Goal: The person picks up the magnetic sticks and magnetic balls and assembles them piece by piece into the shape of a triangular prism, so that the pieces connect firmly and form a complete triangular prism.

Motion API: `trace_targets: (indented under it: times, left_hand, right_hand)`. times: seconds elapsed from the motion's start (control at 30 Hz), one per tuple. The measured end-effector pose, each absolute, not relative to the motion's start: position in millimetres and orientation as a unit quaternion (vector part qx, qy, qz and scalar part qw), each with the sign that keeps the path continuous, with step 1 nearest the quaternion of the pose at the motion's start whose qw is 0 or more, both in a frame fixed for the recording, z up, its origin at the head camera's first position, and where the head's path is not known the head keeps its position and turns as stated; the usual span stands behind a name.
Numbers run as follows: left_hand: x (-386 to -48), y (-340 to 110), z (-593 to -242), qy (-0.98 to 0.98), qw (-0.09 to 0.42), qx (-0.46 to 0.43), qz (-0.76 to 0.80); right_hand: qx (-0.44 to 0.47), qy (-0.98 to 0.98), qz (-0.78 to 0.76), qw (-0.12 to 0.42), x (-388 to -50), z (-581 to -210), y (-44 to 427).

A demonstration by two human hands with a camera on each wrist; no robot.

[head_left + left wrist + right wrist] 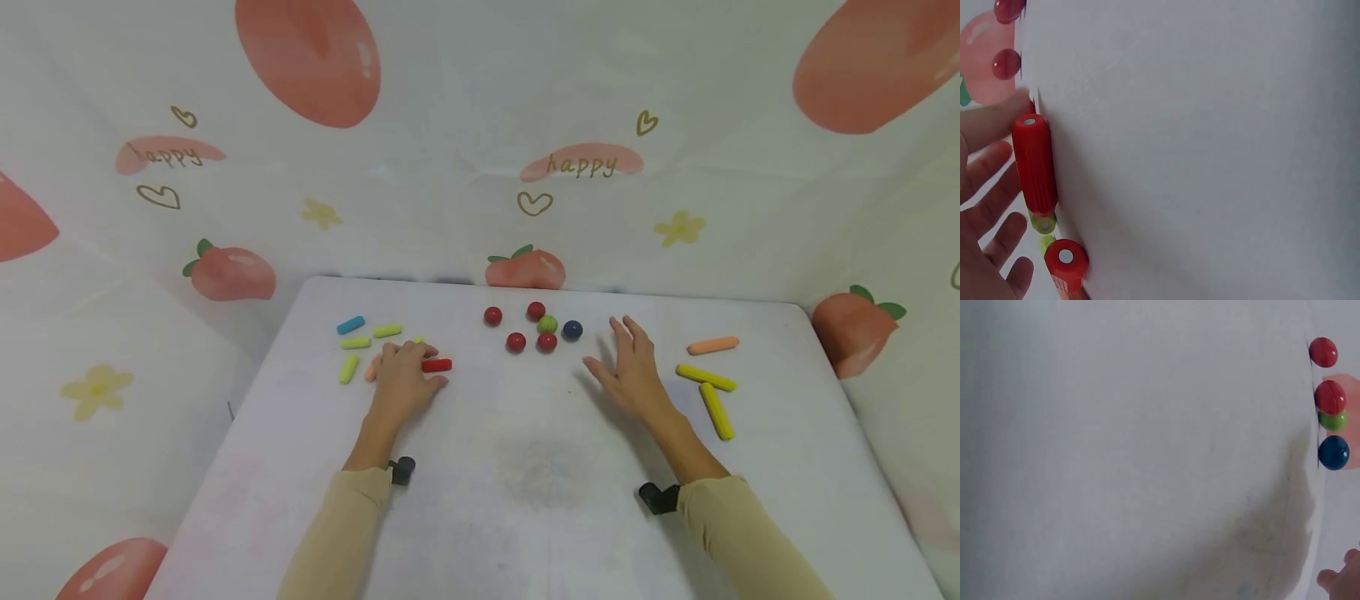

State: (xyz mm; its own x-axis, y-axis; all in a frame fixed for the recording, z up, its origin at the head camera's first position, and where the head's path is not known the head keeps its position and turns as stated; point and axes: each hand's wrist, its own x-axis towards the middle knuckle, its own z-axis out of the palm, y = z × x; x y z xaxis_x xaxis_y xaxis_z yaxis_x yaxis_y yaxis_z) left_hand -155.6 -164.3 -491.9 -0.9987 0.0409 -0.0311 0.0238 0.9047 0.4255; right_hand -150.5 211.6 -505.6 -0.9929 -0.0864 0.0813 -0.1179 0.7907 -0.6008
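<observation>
Holds fingers spread: L hand (403,377) nr red cyl. stick (438,365), left of glossy dk-blue ball (572,331); R hand (633,377) right of it.

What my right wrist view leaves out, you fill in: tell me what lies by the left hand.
Observer: A red stick lies by the left hand.
Operator: I see only two red balls; give me the full count.
Observer: Four, in the head view.
Operator: Now report the far right side.
Observer: One orange stick and two yellow sticks lie to the right of the right hand.
</observation>
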Motion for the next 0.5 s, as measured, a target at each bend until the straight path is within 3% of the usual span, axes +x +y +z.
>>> trace_targets:
  times: [0.5]
  left_hand:
    - [-161.7, -143.9, -483.0, 0.969, 0.026, 0.036, 0.243]
  right_hand:
    - [0.020, -0.936, 0.350, 0.003, -142.5, -507.0, 213.7]
